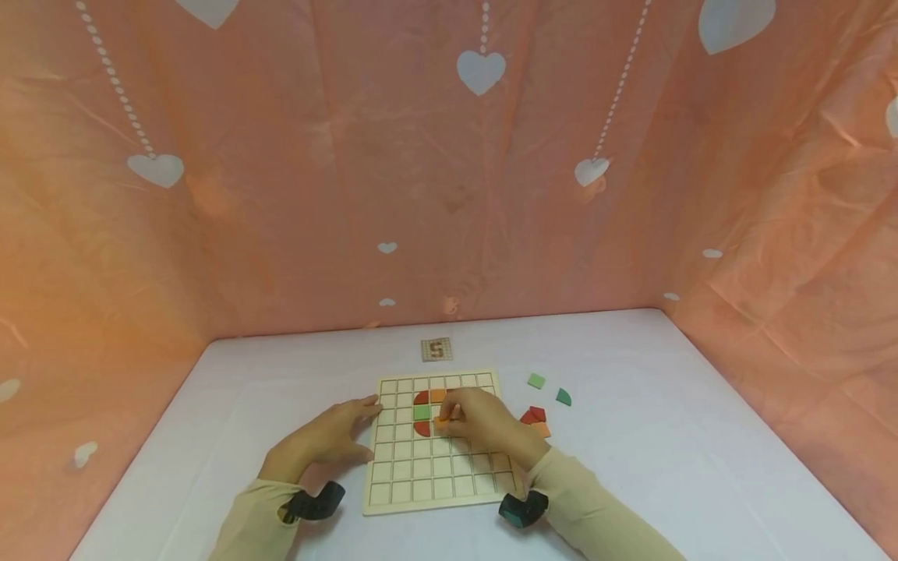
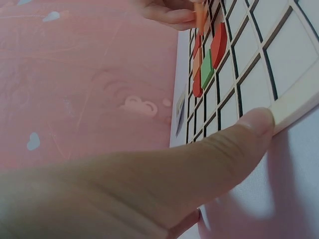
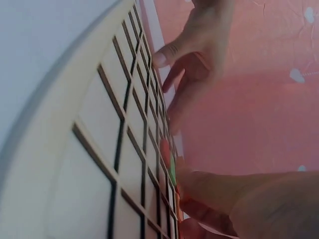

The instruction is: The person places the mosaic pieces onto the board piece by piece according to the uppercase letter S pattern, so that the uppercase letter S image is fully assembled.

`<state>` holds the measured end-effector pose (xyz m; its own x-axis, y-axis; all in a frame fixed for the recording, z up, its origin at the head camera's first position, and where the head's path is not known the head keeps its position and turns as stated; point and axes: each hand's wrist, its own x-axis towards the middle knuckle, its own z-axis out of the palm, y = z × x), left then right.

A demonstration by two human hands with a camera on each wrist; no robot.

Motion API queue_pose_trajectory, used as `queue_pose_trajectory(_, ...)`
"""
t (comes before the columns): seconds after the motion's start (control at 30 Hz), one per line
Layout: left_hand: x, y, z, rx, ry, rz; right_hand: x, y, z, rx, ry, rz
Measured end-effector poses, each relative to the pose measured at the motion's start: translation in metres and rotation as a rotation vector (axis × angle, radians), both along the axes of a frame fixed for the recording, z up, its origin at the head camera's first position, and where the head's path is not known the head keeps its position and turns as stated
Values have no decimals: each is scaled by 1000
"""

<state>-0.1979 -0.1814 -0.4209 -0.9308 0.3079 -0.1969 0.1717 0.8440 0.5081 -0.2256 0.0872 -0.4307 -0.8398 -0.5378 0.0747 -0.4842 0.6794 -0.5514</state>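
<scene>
A pale wooden grid board (image 1: 421, 491) lies on the white table. On its cells sit a green square tile (image 1: 421, 412), red rounded tiles (image 1: 422, 428) above and below it, and an orange tile (image 1: 438, 395) in the upper row. My right hand (image 1: 484, 421) pinches another orange tile (image 2: 200, 17) between thumb and fingers, close over the board just right of the lower red tile. With fingers spread, my left hand (image 1: 326, 436) rests along the board's left edge. Its thumb (image 2: 256, 122) touches the rim in the left wrist view.
Behind the board lies a small square card (image 1: 436, 349) with a brown figure on a grid. To the right are a light green tile (image 1: 536, 380), a dark green rounded tile (image 1: 563, 396), red tiles (image 1: 533, 414) and an orange tile (image 1: 541, 429). A pinkish-orange curtain (image 1: 316, 234) surrounds the table.
</scene>
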Motion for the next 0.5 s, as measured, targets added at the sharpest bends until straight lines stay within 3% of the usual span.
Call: queue_pose_trajectory(0.5,0,1,2,-5,-1,-14,6,-6,-4,80,77,16)
